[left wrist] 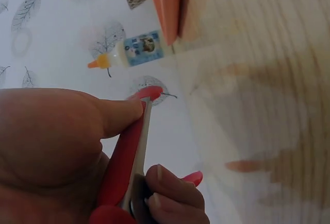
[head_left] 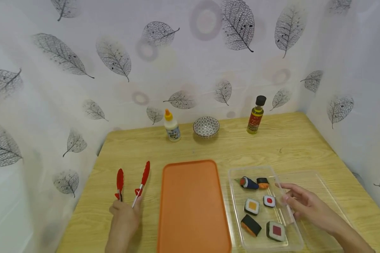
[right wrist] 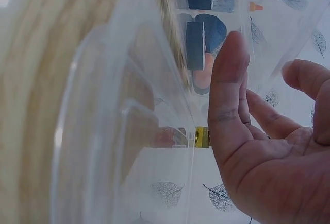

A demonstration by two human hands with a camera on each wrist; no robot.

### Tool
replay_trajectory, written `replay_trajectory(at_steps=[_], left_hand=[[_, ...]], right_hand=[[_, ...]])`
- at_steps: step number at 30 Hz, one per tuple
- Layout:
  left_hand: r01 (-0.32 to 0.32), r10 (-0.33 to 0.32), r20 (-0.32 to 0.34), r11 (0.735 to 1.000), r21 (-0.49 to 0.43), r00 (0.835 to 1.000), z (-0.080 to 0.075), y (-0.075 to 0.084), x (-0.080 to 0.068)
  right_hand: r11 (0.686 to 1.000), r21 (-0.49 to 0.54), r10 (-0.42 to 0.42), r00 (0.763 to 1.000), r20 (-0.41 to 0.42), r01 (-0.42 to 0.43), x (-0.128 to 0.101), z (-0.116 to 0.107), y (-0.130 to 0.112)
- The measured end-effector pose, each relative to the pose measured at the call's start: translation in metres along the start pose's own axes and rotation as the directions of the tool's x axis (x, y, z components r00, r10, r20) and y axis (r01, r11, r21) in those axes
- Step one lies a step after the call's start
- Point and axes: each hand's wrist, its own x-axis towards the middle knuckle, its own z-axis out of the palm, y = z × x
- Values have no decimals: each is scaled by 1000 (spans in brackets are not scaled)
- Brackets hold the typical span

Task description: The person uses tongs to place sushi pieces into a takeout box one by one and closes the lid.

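Observation:
A pair of red-tipped tongs [head_left: 142,182] is gripped in my left hand [head_left: 124,219], its two arms spread apart and pointing away over the table. In the left wrist view, the thumb presses along one red arm of the tongs [left wrist: 126,154] and curled fingers hold the other side. My right hand [head_left: 308,207] is at the right wall of a clear plastic box [head_left: 266,247], thumb and forefinger apart, fingertips right at the rim. Inside the box lie several sushi pieces, among them a dark cone roll [head_left: 249,183] and a large square-centred roll [head_left: 276,231].
An orange tray [head_left: 193,203] lies between the tongs and the box. Right of the box is a clear plastic lid [head_left: 320,196], partly under my right arm. Along the back stand a glue bottle [head_left: 172,126], a patterned bowl [head_left: 206,127] and an oil bottle [head_left: 255,116].

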Motion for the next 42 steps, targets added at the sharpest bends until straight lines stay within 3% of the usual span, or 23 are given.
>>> replay_trajectory(at_steps=[8,13,18,27,30,32,33,36,37,38,39,40,42], left_hand=[[-1,1,-5,1000,-2,1000,12,-3,5],[19,-20,47,1000,22,999,13,-3,2],[53,-70,111,988,145,991,10,-2,1],[90,-162,171,927,365,972,-4,10,-1],[59,-100,87,922,384,991,-10,24,-9],[-4,4,2,933,360,1000,-11,37,-16],[-55,71,-35,939,339,997,-12,46,-19],[-253,266,-39,946,204,963,-6,81,-29],[-331,335,-11,935,125,942,-2,95,-33],[-413,413,17,910,27,911,5,109,-36],[-483,487,47,872,-84,872,12,123,-40],[-545,566,68,814,-199,821,21,138,-43],[-635,720,75,652,-414,690,37,168,-50]], right_hand=[[999,-4,-49,999,-5,49,-1,-1,1],[1000,-4,-25,1000,-3,25,-1,-1,0],[999,-43,-11,1000,-28,10,0,0,-1],[997,-77,14,998,-57,-18,-1,2,-4],[997,-83,-4,997,-77,-2,-7,4,-3],[995,-102,-9,994,-109,-2,-12,2,-4],[993,-120,-17,991,-131,1,-16,1,-4],[980,-198,-61,974,-216,17,-26,-8,-3],[973,-231,-76,966,-247,17,-29,-12,-2],[964,-264,-79,957,-278,3,-32,-16,-2],[953,-304,-89,947,-308,-10,-35,-21,-1],[941,-336,-91,938,-335,-29,-37,-25,-1],[921,-383,-83,919,-384,-77,-41,-33,-1]])
